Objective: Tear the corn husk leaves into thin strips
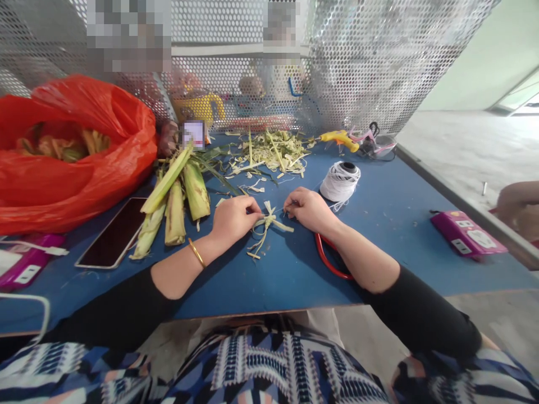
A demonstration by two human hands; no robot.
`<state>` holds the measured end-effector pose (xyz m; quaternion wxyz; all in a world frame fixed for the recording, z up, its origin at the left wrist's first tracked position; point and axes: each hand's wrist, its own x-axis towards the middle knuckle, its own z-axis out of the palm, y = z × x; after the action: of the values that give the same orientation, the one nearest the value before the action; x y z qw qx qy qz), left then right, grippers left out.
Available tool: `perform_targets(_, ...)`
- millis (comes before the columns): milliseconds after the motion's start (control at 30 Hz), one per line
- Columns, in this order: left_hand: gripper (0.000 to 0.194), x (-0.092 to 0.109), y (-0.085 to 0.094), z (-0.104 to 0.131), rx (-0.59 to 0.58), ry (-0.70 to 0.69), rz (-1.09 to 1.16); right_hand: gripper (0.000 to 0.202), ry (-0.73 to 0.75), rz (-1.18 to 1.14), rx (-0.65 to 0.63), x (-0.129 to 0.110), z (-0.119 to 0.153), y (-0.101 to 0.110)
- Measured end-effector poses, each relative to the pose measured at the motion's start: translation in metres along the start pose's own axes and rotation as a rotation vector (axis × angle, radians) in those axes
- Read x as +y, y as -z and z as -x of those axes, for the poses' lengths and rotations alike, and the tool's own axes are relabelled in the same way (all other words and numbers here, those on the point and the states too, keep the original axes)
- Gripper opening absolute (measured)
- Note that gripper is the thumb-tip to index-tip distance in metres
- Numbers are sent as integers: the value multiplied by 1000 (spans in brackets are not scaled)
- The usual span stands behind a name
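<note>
A small bundle of pale green leaf strips (268,220), tied at its middle with ends splaying outward, lies just above the blue table. My left hand (236,219) pinches the bundle's left side between thumb and forefinger. To the right of it, my right hand (309,209) is closed in a pinch on what looks like fine white thread, mostly hidden by the fingertips. A cone of white thread (338,182) stands just behind my right hand, with loose loops at its base. Red-handled scissors or a similar tool (330,262) lie partly under my right forearm.
Leaf stalks (174,216), a phone (113,234) and a red plastic bag (126,126) of husks sit left. Shredded leaf scraps (273,151) and a yellow glue gun (341,139) lie along the perforated metal screen (362,73). A purple packet (467,233) lies right, near another person's arm.
</note>
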<state>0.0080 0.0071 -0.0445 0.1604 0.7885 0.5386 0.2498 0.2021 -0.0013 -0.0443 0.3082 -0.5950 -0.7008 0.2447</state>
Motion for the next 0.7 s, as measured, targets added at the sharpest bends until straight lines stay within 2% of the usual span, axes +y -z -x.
perform_targets(67, 8, -2, 3, -4, -73, 100, 6, 15, 33, 69, -15, 1, 0, 2)
perform_targets(133, 8, -4, 4, -6, -101, 125, 2, 15, 21, 45, -68, 0, 0, 2)
perform_targets(267, 7, -4, 3, -6, -83, 113, -29, 8, -93, -298, -197, -6, 2, -1)
perform_targets(400, 8, -1, 3, -5, -86, 112, -28, 6, -33, -594, -297, -13, 4, -5)
perform_targets(533, 7, -7, 6, -10, -119, 96, 35, 6, -25, -613, -439, -12, 4, -7)
perform_targets(700, 16, -21, 8, -16, -224, 38, 277, 8, 14, -548, -450, -5, 2, -7)
